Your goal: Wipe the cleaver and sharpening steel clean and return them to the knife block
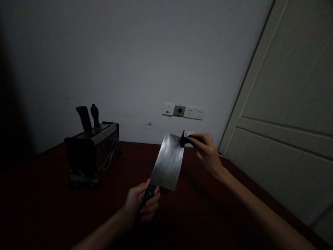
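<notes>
My left hand [140,204] is wrapped round the black handle of a cleaver [167,161], holding its broad steel blade upright and tilted away over the table. My right hand [207,152] pinches a small black-and-white object [185,137], perhaps a sharpener, against the blade's top right corner. I cannot make out exactly what that object is in the dim light.
A dark knife block [93,151] with two black handles sticking out stands on the dark red table [201,213] at the left. A wall socket strip [183,111] is on the white wall behind. A pale door [292,107] fills the right side.
</notes>
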Demonstrator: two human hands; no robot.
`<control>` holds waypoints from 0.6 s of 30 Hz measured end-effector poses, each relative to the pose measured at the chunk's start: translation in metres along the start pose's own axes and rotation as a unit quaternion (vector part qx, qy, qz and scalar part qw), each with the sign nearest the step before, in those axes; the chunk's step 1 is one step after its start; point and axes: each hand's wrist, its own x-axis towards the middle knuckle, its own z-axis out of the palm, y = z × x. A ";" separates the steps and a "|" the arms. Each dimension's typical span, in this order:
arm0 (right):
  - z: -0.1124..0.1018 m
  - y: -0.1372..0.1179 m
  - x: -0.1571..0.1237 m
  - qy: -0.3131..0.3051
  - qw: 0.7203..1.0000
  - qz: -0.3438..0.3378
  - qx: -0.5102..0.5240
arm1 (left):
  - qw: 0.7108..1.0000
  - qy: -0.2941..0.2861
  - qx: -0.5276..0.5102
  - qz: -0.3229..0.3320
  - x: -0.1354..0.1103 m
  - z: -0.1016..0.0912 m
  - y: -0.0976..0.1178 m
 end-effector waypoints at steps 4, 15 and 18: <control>0.000 -0.010 0.006 -0.041 0.998 -0.045 0.018 | 1.000 -0.005 0.002 0.003 -0.002 -0.001 0.003; 0.009 -0.054 -0.025 -0.140 0.983 -0.063 0.096 | 1.000 0.002 -0.019 0.011 -0.003 0.004 0.009; 0.009 -0.069 -0.038 -0.153 0.980 -0.059 0.111 | 1.000 0.012 -0.024 0.012 -0.003 0.002 0.008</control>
